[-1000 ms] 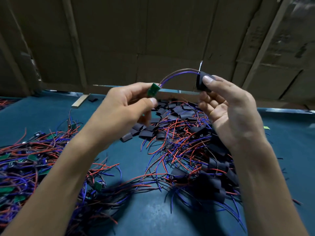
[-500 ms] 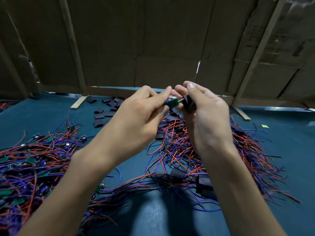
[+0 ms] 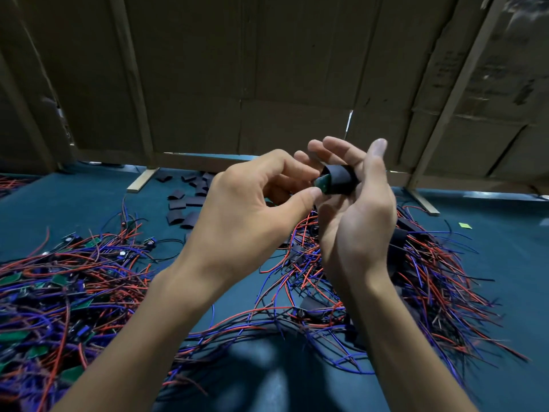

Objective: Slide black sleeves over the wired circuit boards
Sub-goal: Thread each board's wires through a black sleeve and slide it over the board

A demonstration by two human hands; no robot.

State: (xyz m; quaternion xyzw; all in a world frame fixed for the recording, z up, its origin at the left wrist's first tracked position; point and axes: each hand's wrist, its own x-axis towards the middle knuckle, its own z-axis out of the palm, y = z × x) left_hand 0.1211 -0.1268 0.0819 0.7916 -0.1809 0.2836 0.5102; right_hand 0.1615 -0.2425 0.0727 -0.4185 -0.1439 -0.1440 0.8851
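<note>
Both hands are raised above the teal table (image 3: 490, 263). My right hand (image 3: 353, 215) cradles a black sleeve (image 3: 341, 181) between thumb and fingers. My left hand (image 3: 246, 212) pinches a small green circuit board (image 3: 323, 183) with thumb and forefinger; most of the board sits inside the sleeve's open end and only a green corner shows. Its wires are hidden behind my hands.
A tangle of red and blue wired boards (image 3: 59, 298) covers the left of the table. Sleeved boards with wires (image 3: 421, 272) lie at right. Loose black sleeves (image 3: 184, 203) are scattered at the back. A cardboard wall (image 3: 267, 84) with wooden battens closes off the far side.
The hands, first apart with the wire arched between board and sleeve, came together. The sleeve now covers most of the board, and my right hand has turned palm-up around it.
</note>
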